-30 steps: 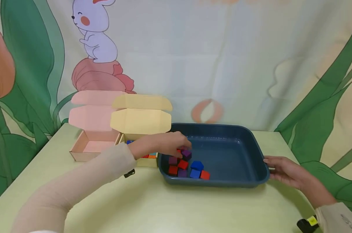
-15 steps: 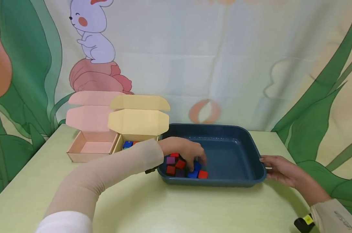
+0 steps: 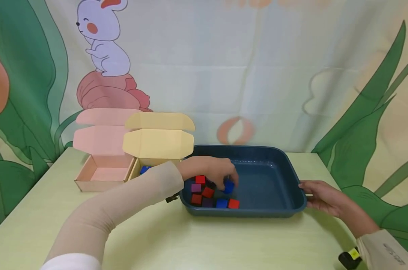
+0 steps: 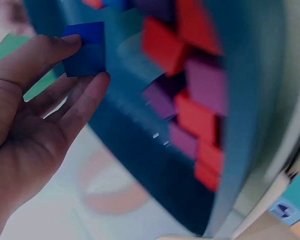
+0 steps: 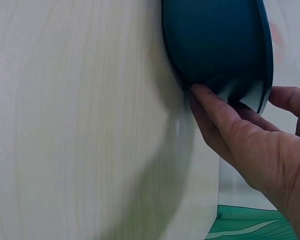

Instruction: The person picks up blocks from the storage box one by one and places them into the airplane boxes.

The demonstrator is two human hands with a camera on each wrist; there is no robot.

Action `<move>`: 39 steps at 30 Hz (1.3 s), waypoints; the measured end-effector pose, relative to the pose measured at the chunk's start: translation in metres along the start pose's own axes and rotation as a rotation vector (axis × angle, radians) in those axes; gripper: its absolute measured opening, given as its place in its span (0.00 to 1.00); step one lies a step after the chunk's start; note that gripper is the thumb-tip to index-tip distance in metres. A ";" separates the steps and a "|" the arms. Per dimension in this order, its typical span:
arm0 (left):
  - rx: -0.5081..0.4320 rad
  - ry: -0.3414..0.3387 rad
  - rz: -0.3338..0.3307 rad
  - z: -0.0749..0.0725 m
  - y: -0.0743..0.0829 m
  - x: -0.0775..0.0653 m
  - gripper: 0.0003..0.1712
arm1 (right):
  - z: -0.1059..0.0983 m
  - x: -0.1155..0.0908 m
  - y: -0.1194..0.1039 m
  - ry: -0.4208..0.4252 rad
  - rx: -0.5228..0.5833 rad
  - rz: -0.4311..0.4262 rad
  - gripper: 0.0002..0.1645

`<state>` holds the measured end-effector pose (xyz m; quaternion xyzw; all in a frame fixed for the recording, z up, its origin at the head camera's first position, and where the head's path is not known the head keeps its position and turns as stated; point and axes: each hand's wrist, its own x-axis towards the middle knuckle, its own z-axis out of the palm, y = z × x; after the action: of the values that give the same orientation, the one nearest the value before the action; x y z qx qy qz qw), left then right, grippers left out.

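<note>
Thumb and fingertips of my left hand [image 3: 217, 170] pinch a blue cube [image 3: 229, 186] above the left part of the dark blue tray [image 3: 268, 183]. The left wrist view shows this blue cube [image 4: 85, 57] raised over the tray floor. Below and beside it lies a cluster of red and purple cubes, among them a red cube [image 3: 200, 180] and a purple cube [image 3: 196, 188]. Another blue cube [image 3: 222, 203] sits by the tray's front wall. At the right end, my right hand [image 3: 328, 197] grips the tray, its thumb at the rim and fingers against the outer side [image 5: 215, 45].
Left of the tray stands an open yellow box [image 3: 158, 144] with cubes in it, partly hidden by the left sleeve [image 3: 122, 206]. An open pink box [image 3: 109, 173] adjoins it. Behind the table hangs a printed cloth [image 3: 176, 75] with a rabbit and plants.
My left hand has moved right from the red and purple cubes to the blue cube, and the cube has shifted apart from the other blue one. My right hand stays on the tray.
</note>
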<state>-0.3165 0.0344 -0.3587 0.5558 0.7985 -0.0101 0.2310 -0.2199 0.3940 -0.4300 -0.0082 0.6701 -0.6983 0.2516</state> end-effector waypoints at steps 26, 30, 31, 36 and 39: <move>-0.080 0.400 -0.324 0.003 -0.079 -0.221 0.18 | -0.015 0.002 0.001 -0.036 0.034 0.032 0.20; -0.044 0.435 -0.414 0.017 -0.105 -0.255 0.19 | -0.017 0.000 0.001 -0.043 0.028 0.025 0.17; -0.039 0.439 -0.436 0.022 -0.113 -0.260 0.19 | -0.017 0.000 0.001 -0.043 0.025 0.025 0.17; -0.033 0.444 -0.488 0.053 -0.140 -0.272 0.20 | -0.009 0.002 0.000 -0.046 0.012 0.023 0.18; -0.070 0.423 -0.495 0.072 -0.150 -0.274 0.20 | -0.003 0.005 0.000 -0.051 0.013 0.024 0.20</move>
<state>-0.3487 -0.2850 -0.3550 0.3263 0.9395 0.0773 0.0697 -0.2253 0.3952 -0.4321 -0.0163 0.6589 -0.6991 0.2772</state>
